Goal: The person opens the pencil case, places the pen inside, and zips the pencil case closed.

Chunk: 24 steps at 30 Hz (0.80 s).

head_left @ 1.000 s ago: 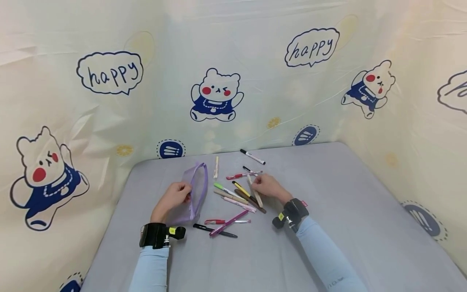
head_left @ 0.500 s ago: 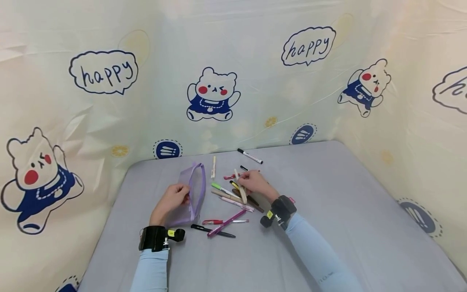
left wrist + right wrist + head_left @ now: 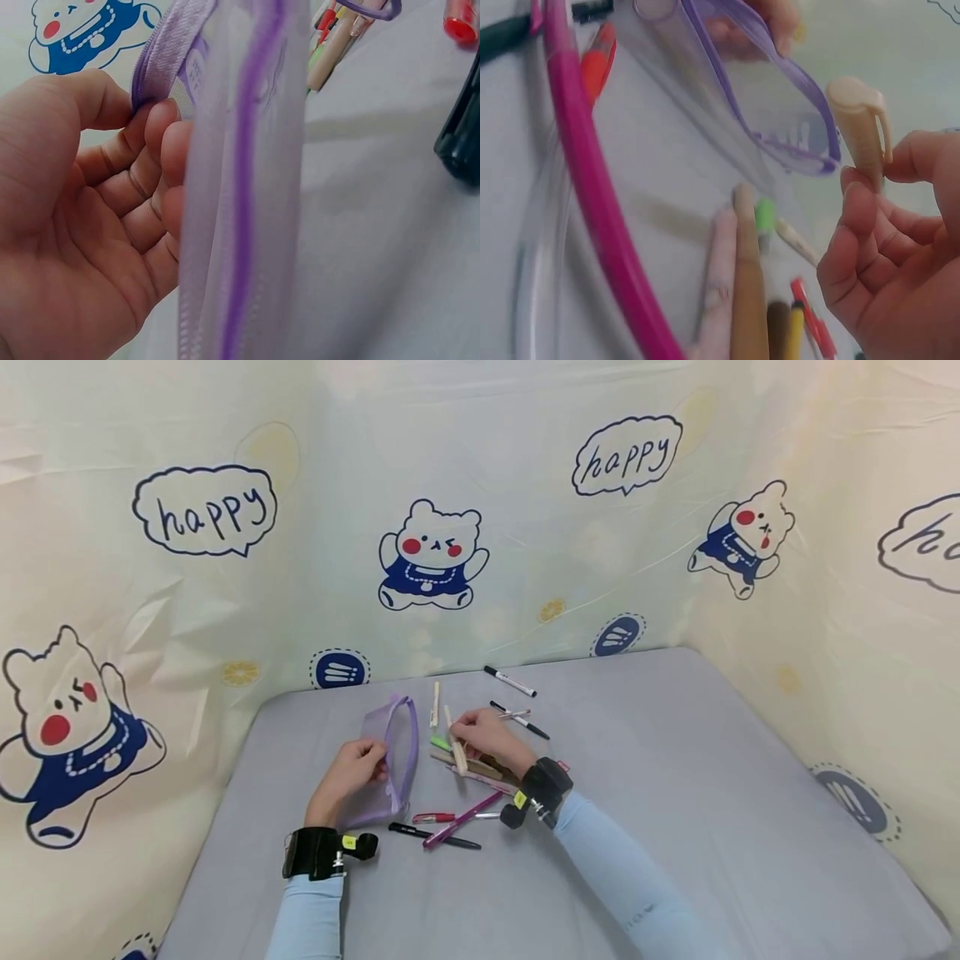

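My left hand [image 3: 352,772] grips the zipper edge of a translucent purple pencil pouch [image 3: 412,760]. Its mouth gapes towards the right in the head view, and the left wrist view shows thumb and fingers pinching the zipper band [image 3: 161,67]. Between thumb and fingertips my right hand [image 3: 900,255] pinches a beige pen [image 3: 859,127] with a clip, held raised with its clip end upward in the right wrist view. That pen is just right of the pouch mouth, above a loose pile of pens. Under the right hand lie a pink pen [image 3: 718,277], a tan pen [image 3: 748,292] and a green-capped pen [image 3: 765,217].
Nearer me, a magenta pen [image 3: 461,821] crosses a red-capped pen [image 3: 433,817] and a black pen [image 3: 408,831]. Towards the back lie a pale yellow pen [image 3: 435,703] and a black-capped white marker [image 3: 510,681]. A printed curtain [image 3: 315,568] hangs behind the grey table [image 3: 675,760].
My right hand has carried the beige pen leftward from the pile towards the pouch. The left hand keeps its grip on the pouch, and the head view has shifted slightly.
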Motion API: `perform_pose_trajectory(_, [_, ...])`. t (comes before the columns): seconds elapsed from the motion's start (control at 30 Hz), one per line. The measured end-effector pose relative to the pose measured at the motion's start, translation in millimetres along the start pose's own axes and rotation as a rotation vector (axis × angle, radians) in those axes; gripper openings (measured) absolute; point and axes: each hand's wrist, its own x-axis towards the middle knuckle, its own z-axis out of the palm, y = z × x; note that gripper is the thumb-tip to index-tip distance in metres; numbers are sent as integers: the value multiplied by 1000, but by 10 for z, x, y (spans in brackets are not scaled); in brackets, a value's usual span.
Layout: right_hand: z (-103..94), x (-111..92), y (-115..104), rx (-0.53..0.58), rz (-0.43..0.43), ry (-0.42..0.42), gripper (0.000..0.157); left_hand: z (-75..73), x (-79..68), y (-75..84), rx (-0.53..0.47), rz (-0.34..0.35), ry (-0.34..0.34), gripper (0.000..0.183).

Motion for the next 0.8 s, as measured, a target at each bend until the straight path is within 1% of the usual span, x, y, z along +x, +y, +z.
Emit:
perform_pose_trajectory(0.2, [211, 41, -117, 126, -12, -39, 22, -69, -15, -48, 20, 9, 25, 33])
perform_pose_trajectory(0.33, [313, 67, -162, 173, -19, -58, 18, -85, -22, -66, 19, 5, 28, 34])
perform_pose_trajectory(0.43, [361, 77, -198, 189, -11, -59, 16, -78, -28, -56, 6, -12, 30, 33])
perform_pose_trajectory(0.53, [387, 79, -231, 201, 8, -51, 16, -66, -30, -38, 6, -8, 28, 34])
perform_pose_trajectory(0.6, [402, 79, -254, 204, 18, -45, 17, -56, -27, -27, -5, -15, 38, 33])
perform_pose_trajectory(0.8, [482, 131, -313, 175, 1, -23, 18, -53, -22, -10, -5, -19, 55, 34])
